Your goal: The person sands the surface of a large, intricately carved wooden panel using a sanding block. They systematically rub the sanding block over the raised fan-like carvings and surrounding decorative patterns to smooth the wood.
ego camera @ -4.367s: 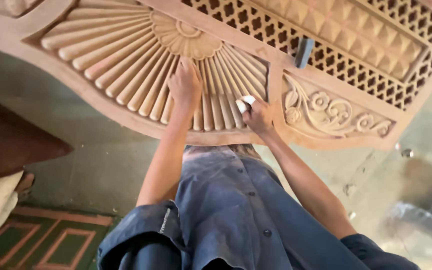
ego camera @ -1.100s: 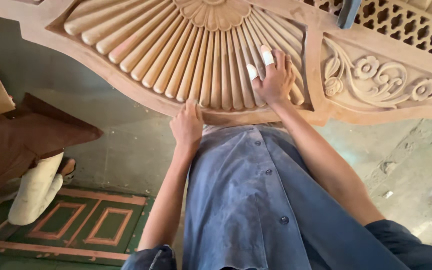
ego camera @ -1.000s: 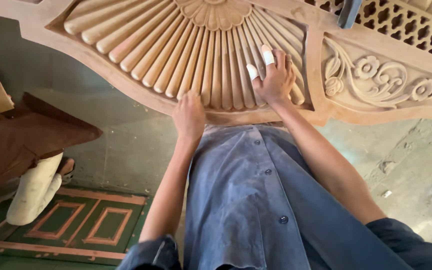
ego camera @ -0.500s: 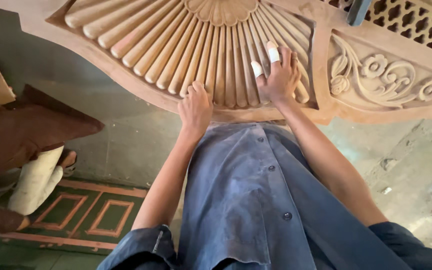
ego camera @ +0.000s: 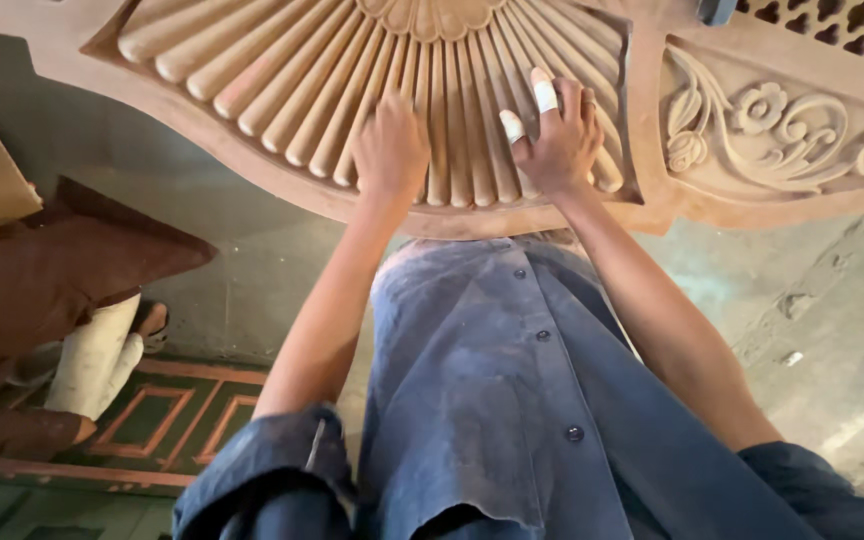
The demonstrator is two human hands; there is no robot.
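Note:
A large carved wooden panel (ego camera: 252,80) with a fan of raised ribs fills the top of the head view. My left hand (ego camera: 389,150) presses on the ribs near the fan's lower middle, fingers curled; whether anything is under it is hidden. My right hand (ego camera: 552,140) lies just to its right on the ribs, with white tape around two fingertips and the fingers spread flat. Both forearms reach up from my blue shirt (ego camera: 512,400).
A carved flower and scroll panel (ego camera: 782,125) sits to the right of the fan, with lattice work (ego camera: 842,25) above it. Brown cloth (ego camera: 42,280) and a pale roll (ego camera: 92,360) lie at the left on a patterned green and red floor (ego camera: 182,420). Concrete floor (ego camera: 832,300) lies at the right.
My left hand has moved up from the panel's lower edge onto the ribs. My right hand has stayed on the ribs. The view has shifted slightly upward.

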